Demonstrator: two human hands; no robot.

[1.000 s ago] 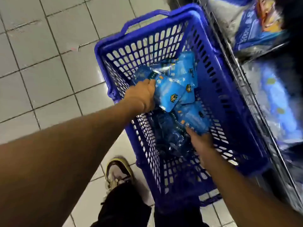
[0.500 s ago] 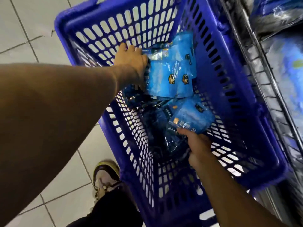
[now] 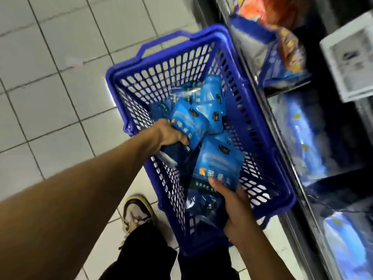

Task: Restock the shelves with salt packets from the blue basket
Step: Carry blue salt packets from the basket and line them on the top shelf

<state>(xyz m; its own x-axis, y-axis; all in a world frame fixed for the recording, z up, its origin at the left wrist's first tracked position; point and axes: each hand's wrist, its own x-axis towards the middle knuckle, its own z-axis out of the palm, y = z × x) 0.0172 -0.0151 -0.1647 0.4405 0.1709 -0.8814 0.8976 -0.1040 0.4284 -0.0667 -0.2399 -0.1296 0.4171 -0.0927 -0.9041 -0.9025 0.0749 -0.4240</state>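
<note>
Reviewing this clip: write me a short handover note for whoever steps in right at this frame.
Left hand: grips a blue salt packet inside the blue basket.
Right hand: holds a second packet by its lower edge, also over the basket.
Basket stands on the tiled floor beside the shelves; more packets lie in it.
Done: two packets picked up.
Left: place both on the shelves, then empty the basket.
</note>
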